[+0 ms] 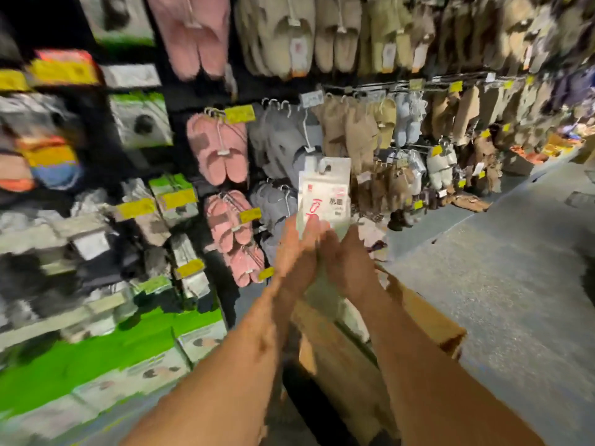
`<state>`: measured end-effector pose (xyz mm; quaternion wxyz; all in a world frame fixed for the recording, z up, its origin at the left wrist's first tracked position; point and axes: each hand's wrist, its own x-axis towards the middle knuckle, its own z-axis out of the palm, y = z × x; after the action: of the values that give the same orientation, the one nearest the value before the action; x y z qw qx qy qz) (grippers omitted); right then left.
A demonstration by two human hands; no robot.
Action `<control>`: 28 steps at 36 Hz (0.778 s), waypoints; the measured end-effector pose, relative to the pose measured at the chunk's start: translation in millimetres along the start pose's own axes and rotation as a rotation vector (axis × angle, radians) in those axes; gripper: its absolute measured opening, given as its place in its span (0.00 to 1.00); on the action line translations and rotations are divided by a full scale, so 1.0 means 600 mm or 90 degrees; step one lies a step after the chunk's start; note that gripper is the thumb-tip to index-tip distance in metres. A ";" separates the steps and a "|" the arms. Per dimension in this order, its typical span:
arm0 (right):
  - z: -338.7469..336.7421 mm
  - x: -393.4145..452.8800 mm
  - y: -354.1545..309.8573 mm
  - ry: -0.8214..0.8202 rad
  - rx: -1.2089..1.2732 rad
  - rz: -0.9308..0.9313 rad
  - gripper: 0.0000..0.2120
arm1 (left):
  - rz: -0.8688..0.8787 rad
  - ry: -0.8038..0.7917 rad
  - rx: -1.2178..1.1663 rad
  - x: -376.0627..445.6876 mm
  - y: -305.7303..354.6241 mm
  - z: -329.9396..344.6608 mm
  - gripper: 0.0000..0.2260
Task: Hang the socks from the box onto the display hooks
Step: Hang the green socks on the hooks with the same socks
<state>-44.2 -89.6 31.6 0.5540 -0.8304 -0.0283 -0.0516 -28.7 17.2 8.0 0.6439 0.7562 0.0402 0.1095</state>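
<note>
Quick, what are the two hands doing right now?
Left hand: grips the white sock pack at its lower edge.
Right hand: holds the same pack.

You stood on a grey speckled floor (502,284) that ran along the foot of a tall display wall (180,101). An open cardboard box (428,320) sat directly on that floor just below your arms, with its flaps turned outward. Farther down the aisle, brown slippers (471,201) and dark ones lay loose on the floor at the base of the wall. The wall itself carried rows of hooks: pink slippers (219,152) hung beside grey slippers (283,146), and beige slippers (357,136) hung to their right. Yellow price tags (240,113) sat at the hook ends. At the left, green-banded packets (141,119) hung in blurred columns.
</note>
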 end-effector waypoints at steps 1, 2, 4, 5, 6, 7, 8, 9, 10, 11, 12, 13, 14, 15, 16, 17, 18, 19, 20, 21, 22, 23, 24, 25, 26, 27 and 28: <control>0.024 -0.007 -0.019 -0.009 -0.004 -0.005 0.14 | 0.029 0.041 0.039 -0.007 0.006 -0.032 0.21; 0.050 -0.013 -0.041 -0.004 -0.011 -0.019 0.17 | 0.053 0.072 0.059 -0.011 0.011 -0.067 0.22; 0.107 -0.029 -0.087 -0.001 -0.023 -0.068 0.25 | 0.093 0.128 0.073 -0.033 0.034 -0.139 0.22; 0.138 -0.038 -0.110 -0.012 -0.025 -0.089 0.27 | 0.108 0.158 0.070 -0.039 0.036 -0.177 0.21; 0.170 -0.048 -0.131 -0.032 -0.024 -0.107 0.26 | 0.121 0.182 0.074 -0.049 0.042 -0.217 0.20; 0.203 -0.057 -0.153 -0.057 -0.020 -0.119 0.25 | 0.132 0.198 0.080 -0.058 0.045 -0.258 0.20; 0.235 -0.069 -0.177 -0.080 -0.014 -0.137 0.24 | 0.133 0.221 0.092 -0.069 0.048 -0.300 0.20; 0.269 -0.082 -0.199 -0.092 -0.012 -0.160 0.24 | 0.139 0.239 0.098 -0.080 0.048 -0.343 0.19; 0.304 -0.099 -0.222 -0.097 -0.006 -0.183 0.24 | 0.134 0.261 0.111 -0.090 0.047 -0.389 0.19; 0.339 -0.116 -0.245 -0.104 0.005 -0.200 0.24 | 0.129 0.282 0.120 -0.105 0.051 -0.433 0.18; 0.376 -0.136 -0.267 -0.117 0.019 -0.206 0.26 | 0.119 0.300 0.124 -0.117 0.050 -0.479 0.18; 0.412 -0.155 -0.289 -0.131 0.030 -0.214 0.27 | 0.111 0.310 0.122 -0.130 0.049 -0.524 0.19; 0.449 -0.172 -0.309 -0.146 0.030 -0.223 0.27 | 0.112 0.324 0.128 -0.142 0.047 -0.568 0.19; 0.485 -0.190 -0.330 -0.158 0.029 -0.234 0.26 | 0.117 0.339 0.140 -0.155 0.045 -0.612 0.20; 0.521 -0.208 -0.351 -0.167 0.030 -0.246 0.25 | 0.126 0.356 0.147 -0.170 0.043 -0.655 0.20; 0.556 -0.222 -0.368 -0.176 0.030 -0.259 0.25 | 0.132 0.373 0.151 -0.184 0.044 -0.695 0.19; 0.589 -0.241 -0.388 -0.188 0.033 -0.268 0.25 | 0.135 0.388 0.147 -0.199 0.045 -0.735 0.17; 0.623 -0.256 -0.406 -0.201 0.038 -0.273 0.25 | 0.135 0.406 0.145 -0.214 0.046 -0.771 0.15; 0.653 -0.272 -0.423 -0.218 0.044 -0.276 0.24 | 0.125 0.424 0.148 -0.225 0.044 -0.806 0.15; 0.682 -0.286 -0.439 -0.235 0.050 -0.284 0.24 | 0.120 0.439 0.152 -0.240 0.047 -0.838 0.15; 0.713 -0.300 -0.457 -0.255 0.053 -0.288 0.24 | 0.120 0.457 0.156 -0.248 0.044 -0.875 0.16; 0.741 -0.312 -0.475 -0.271 0.062 -0.294 0.23 | 0.130 0.470 0.160 -0.257 0.045 -0.909 0.17; 0.768 -0.323 -0.493 -0.284 0.070 -0.300 0.23 | 0.138 0.482 0.167 -0.260 0.042 -0.944 0.18; 0.795 -0.333 -0.510 -0.293 0.083 -0.311 0.23 | 0.140 0.489 0.170 -0.264 0.043 -0.975 0.19; 0.821 -0.341 -0.526 -0.303 0.089 -0.319 0.24 | 0.126 0.495 0.169 -0.267 0.044 -1.005 0.19; 0.848 -0.347 -0.540 -0.311 0.091 -0.326 0.24 | 0.113 0.503 0.159 -0.269 0.044 -1.032 0.17; 0.871 -0.352 -0.554 -0.319 0.087 -0.328 0.25 | 0.109 0.514 0.147 -0.268 0.042 -1.060 0.16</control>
<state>-260.2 523.0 113.0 0.5532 -0.7437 -0.3750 0.0174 -325.5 594.2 107.5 0.4765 0.7203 0.2377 0.4445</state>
